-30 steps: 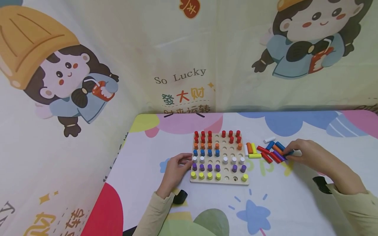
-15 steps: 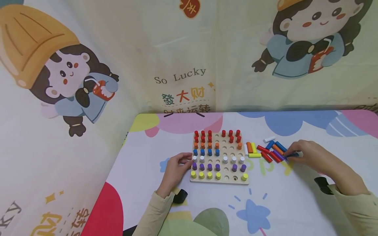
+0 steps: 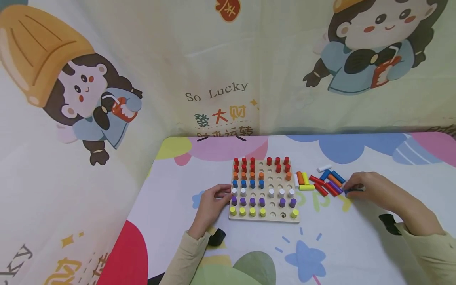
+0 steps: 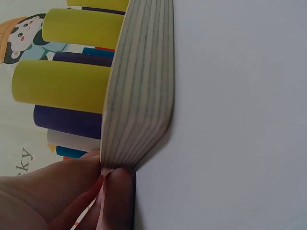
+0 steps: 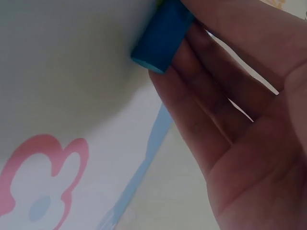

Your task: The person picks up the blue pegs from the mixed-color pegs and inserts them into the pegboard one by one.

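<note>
A wooden pegboard (image 3: 263, 220) lies on the table in the head view, holding rows of red, orange, blue, white, purple and yellow pegs, with some bare holes among them. My left hand (image 3: 211, 206) grips its left edge; in the left wrist view the thumb and fingers close on the board's side (image 4: 139, 91). To the right of the board, my right hand (image 3: 374, 190) pinches a blue peg (image 5: 163, 36) between thumb and fingers, low over the table. Part of that peg is hidden behind the fingers.
Between the board and my right hand lie loose pegs, among them a white peg (image 3: 324, 168), a purple peg (image 3: 335, 187) and a yellow peg (image 3: 306, 187). A patterned cloth (image 3: 256, 273) covers the table. Behind its far edge hangs a printed curtain (image 3: 160, 79).
My right hand has drawn the blue peg slightly right, away from the loose pile, and its pale end no longer shows. The left hand keeps its grip on the pegboard.
</note>
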`<state>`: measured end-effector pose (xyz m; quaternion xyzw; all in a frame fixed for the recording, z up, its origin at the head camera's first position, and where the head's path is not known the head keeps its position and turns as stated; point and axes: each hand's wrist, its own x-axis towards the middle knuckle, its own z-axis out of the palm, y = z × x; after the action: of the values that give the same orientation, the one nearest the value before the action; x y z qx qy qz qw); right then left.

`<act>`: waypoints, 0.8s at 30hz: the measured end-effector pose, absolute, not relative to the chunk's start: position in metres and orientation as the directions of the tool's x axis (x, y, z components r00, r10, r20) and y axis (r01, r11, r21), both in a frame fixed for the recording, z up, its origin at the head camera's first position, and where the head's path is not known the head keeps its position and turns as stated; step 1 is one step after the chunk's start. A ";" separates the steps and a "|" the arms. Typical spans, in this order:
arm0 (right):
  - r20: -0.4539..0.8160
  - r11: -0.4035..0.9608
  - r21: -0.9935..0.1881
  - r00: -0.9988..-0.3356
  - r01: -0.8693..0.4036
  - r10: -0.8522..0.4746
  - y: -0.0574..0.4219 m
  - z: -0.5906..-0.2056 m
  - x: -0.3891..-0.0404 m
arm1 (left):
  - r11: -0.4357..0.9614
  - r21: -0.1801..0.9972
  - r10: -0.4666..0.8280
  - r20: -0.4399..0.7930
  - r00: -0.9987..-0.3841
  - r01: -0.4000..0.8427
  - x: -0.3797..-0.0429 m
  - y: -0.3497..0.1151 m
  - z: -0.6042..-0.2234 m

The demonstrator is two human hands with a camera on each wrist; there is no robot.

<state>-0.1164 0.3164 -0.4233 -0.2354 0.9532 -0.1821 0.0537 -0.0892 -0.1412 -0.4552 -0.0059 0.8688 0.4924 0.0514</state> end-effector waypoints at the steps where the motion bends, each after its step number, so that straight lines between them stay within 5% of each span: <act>1: -0.012 0.824 -0.367 -0.884 -0.432 -0.468 0.317 -0.424 -0.116 | 0.515 0.855 0.042 -0.094 -0.995 -0.059 -0.089 -0.141 -0.455; 24: -0.018 0.826 -0.359 -0.882 -0.434 -0.471 0.315 -0.413 -0.112 | 0.491 0.871 0.057 -0.064 -0.996 -0.027 -0.090 -0.143 -0.457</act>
<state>-0.1123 0.3155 -0.4125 -0.2373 0.9541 -0.1748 0.0529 -0.0905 -0.1428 -0.4570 0.0087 0.8623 0.5045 0.0420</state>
